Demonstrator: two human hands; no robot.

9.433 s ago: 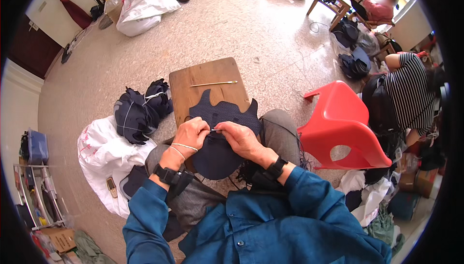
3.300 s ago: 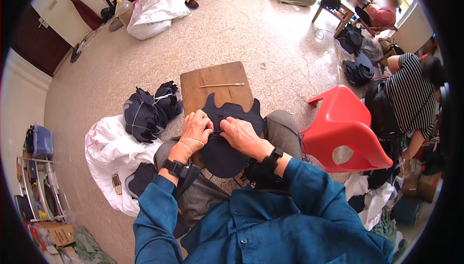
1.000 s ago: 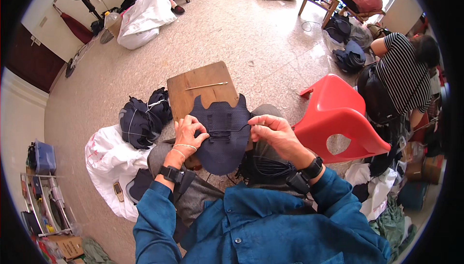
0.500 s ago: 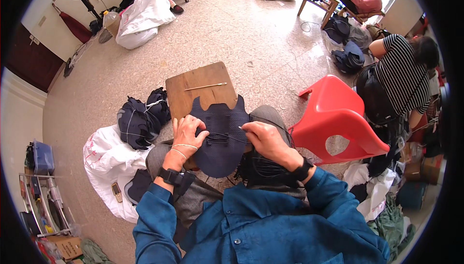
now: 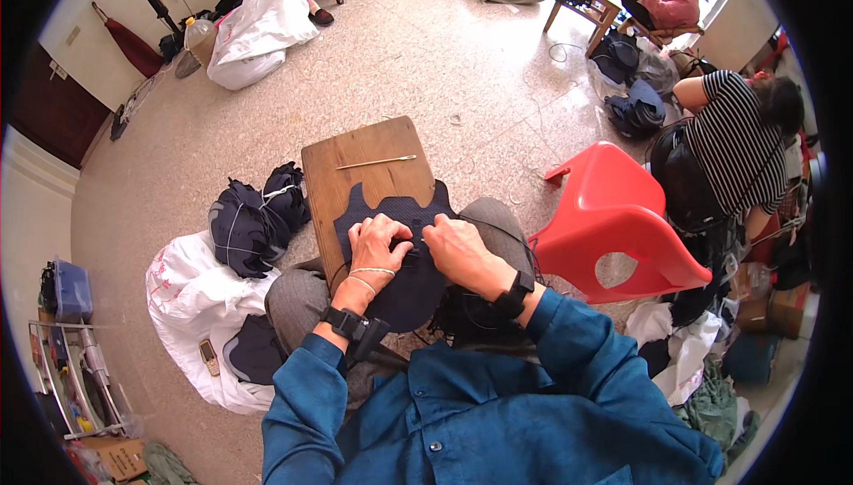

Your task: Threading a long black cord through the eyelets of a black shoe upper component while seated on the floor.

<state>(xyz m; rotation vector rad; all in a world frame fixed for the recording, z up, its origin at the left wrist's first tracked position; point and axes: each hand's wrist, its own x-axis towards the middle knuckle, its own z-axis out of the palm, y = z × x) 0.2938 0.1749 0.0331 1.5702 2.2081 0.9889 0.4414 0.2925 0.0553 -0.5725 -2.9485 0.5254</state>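
Observation:
A dark navy shoe upper [image 5: 410, 294], cut with pointed tips at its far end, lies across my lap and the near part of a wooden stool [image 5: 364, 152]. Over its left half my left hand [image 5: 379, 245] is closed, thumb and index finger pinched together near the middle. My right hand [image 5: 466, 254] is closed too, its fingertips close to the left ones above the upper's right half. What either pinch holds is hidden. Dark cord [image 5: 498, 227] trails over my right thigh. A long pale needle [image 5: 377, 162] rests on the stool.
Left of the stool are tied bundles of dark pieces [image 5: 244, 227] and a white sack [image 5: 191, 290] with a phone [image 5: 210, 357] on it. A red plastic chair [image 5: 617, 218] stands at right, near a person in a striped shirt [image 5: 737, 143]. Others sit farther back.
My hands have drawn together over the upper, the right one moving left. The cord loops and small pale tip seen between them earlier are now mostly covered.

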